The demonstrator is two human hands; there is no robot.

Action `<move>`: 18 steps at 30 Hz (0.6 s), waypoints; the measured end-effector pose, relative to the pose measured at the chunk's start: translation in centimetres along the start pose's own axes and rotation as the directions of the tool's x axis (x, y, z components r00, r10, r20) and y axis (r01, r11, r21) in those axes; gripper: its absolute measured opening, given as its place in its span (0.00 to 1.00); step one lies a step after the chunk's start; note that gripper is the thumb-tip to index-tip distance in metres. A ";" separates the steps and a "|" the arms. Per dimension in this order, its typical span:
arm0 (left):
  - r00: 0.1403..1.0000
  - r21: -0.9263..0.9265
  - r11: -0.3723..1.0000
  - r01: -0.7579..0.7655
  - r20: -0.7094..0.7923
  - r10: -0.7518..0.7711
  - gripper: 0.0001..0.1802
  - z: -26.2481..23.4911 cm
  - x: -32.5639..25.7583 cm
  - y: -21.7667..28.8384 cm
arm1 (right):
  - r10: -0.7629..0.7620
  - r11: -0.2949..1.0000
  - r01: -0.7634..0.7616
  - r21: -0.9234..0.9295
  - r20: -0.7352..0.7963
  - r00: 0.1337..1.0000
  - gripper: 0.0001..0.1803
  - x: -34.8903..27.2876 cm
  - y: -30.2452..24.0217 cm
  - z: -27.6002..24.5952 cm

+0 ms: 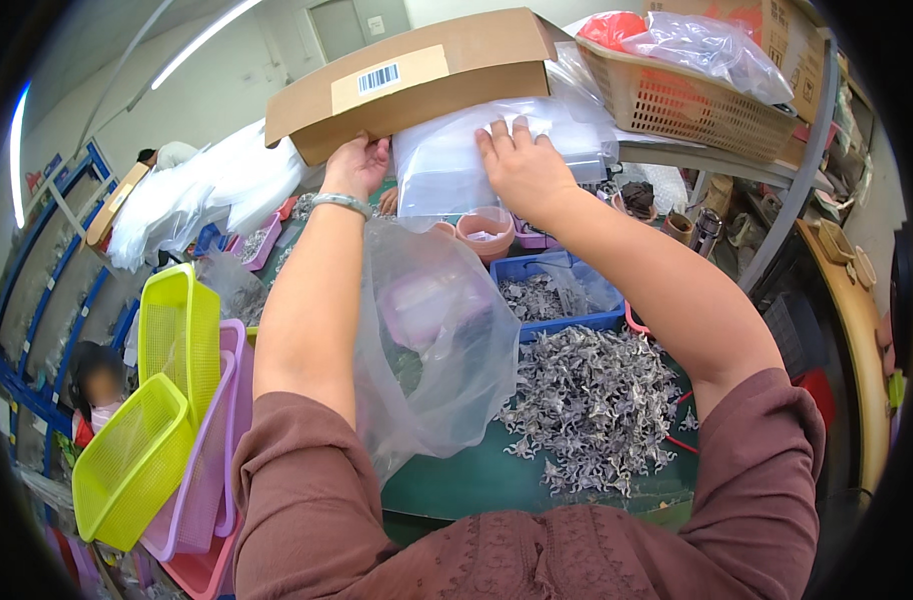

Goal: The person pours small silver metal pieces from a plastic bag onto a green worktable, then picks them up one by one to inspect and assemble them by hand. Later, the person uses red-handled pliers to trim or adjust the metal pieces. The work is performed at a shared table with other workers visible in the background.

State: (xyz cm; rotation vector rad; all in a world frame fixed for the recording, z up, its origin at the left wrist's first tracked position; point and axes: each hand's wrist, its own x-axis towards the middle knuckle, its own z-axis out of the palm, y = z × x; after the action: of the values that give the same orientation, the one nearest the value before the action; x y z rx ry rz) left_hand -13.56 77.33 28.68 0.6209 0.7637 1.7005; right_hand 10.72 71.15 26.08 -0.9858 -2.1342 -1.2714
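Observation:
My left hand [360,165] is raised, its fingers curled at the lower front edge of a long brown cardboard box [327,118] with a barcode label. My right hand [522,165] lies with its fingers spread on a stack of clear plastic bags [435,168] beside the box. Between my forearms, a large, crumpled translucent plastic bag [432,330] rests on the green table [467,472]. To its right is a heap of small grey metal pieces [592,405], near a blue tray [607,320] with more grey pieces and some plastic in it.
Pink tubs [485,235] stand behind the blue tray. Yellow-green baskets [127,450] and purple baskets [199,490] are stacked at my left. A beige basket [677,105] with plastic bags sits on a raised shelf, back right. A person [97,385] is at the far left.

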 end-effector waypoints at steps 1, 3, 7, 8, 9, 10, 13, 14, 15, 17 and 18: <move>1.000 0.021 1.000 -0.010 -0.022 0.011 0.10 0.3 -0.5 -0.1 | 0.005 1.000 -0.005 -0.017 0.005 1.000 0.23 0.1 0.0 0.1; 0.999 0.022 1.000 -0.001 -0.039 0.001 0.10 0.4 -0.6 -0.5 | 0.017 0.999 -0.016 -0.046 0.015 1.000 0.23 0.2 0.0 0.3; 1.000 0.054 0.998 0.013 0.004 -0.013 0.10 -0.6 0.4 0.0 | 0.038 0.999 -0.038 -0.017 0.012 0.999 0.23 1.1 -0.6 1.0; 1.000 0.048 0.999 0.016 0.000 -0.016 0.10 -0.9 0.6 0.1 | 0.034 0.999 -0.034 -0.008 0.001 0.999 0.22 1.3 -0.8 1.5; 1.000 0.039 0.999 0.029 0.009 -0.029 0.10 -0.5 0.6 -0.3 | 0.035 0.999 -0.035 -0.014 -0.003 0.999 0.22 1.3 -0.6 2.0; 0.999 0.043 0.999 0.015 0.043 -0.016 0.11 -0.1 0.3 -0.4 | 0.058 0.998 -0.058 -0.015 -0.011 0.998 0.21 1.6 -0.6 2.4; 1.000 0.062 0.998 -0.010 0.016 0.009 0.12 0.5 -0.5 -0.5 | 0.091 0.995 -0.091 0.039 0.001 0.996 0.18 2.4 -0.8 2.6; 0.999 0.061 0.998 -0.006 0.032 0.004 0.12 0.5 -0.4 -0.6 | 0.086 0.993 -0.088 0.080 0.030 0.996 0.17 2.6 -0.4 2.3; 0.999 0.059 0.998 -0.007 0.044 0.005 0.12 0.4 -0.3 -0.4 | 0.075 0.989 -0.081 0.124 0.054 0.996 0.16 2.8 -0.4 1.8; 0.997 0.056 0.998 -0.012 0.072 0.008 0.12 0.2 -0.2 0.0 | 0.055 0.989 -0.062 0.132 0.052 0.997 0.14 2.6 -0.5 1.4; 0.999 0.129 0.991 -0.040 0.011 0.039 0.11 0.2 -0.6 0.0 | 0.038 0.990 -0.044 0.136 0.047 0.998 0.13 2.6 -0.5 1.3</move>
State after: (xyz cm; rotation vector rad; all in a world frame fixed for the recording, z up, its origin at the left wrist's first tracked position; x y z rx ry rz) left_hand -13.30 76.78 28.78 0.7363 0.8660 1.6929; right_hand 8.62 73.01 27.02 -1.0027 -2.1902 -1.0773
